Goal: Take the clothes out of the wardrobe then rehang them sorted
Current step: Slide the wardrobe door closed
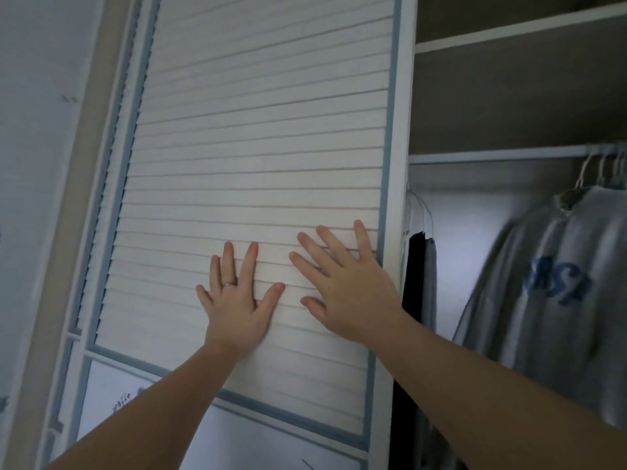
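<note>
Both hands are spread flat against the white louvred sliding door (258, 130) with its blue-grey trim. The left hand (234, 310) wears a ring on one finger, and the right hand (349, 296) lies just beside it, nearer the door's free edge. The fingers (363, 239) are straight and splayed, pressing the slats and holding nothing.

The clothes lie to the right of the fingers, past that edge, inside the open wardrobe. A black garment (412, 283) hangs just behind the door frame, close to the right little finger. A pale grey sweatshirt with blue lettering (556, 283) hangs farther right from the white rail (492, 156), which runs left to right above finger height.

From where I stand, the door wants pushing leftward, away from the clothes. The right hand looks the nearer one to reach in afterwards.
</note>
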Demonstrator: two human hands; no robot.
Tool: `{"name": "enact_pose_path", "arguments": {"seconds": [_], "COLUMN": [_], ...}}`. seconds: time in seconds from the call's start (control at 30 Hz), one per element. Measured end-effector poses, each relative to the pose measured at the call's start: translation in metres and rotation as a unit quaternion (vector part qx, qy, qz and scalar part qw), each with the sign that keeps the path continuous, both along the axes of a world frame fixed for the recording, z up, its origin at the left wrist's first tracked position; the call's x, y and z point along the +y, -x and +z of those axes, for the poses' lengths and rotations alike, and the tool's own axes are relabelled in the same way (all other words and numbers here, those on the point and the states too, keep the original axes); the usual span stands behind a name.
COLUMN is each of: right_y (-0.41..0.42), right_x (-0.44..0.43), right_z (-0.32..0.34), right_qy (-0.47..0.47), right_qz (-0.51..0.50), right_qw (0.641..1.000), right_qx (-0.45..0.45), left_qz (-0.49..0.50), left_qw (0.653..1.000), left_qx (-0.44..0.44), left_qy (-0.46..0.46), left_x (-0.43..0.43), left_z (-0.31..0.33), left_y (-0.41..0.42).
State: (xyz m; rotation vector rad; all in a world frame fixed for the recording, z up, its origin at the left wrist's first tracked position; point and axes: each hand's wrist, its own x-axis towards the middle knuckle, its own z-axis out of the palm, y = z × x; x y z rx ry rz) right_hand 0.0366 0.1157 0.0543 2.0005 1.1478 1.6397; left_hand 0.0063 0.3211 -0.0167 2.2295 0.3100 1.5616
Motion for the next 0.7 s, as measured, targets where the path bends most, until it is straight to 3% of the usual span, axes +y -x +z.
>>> {"name": "enact_pose_path", "arguments": {"seconds": [0.7], "right_y": [-0.001], "right_x": [-0.203], "right_z": [0.002], "right_qy": [0.005], "right_qz": [-0.120], "right_qw": [0.993], "right_qx": [0.005], "left_qz": [0.013], "left_qw": [0.999], "left_qx": [-0.035], "left_qy": [-0.013], "left_x": [-0.203], "left_z": [-0.007], "left_y": [-0.020]}}
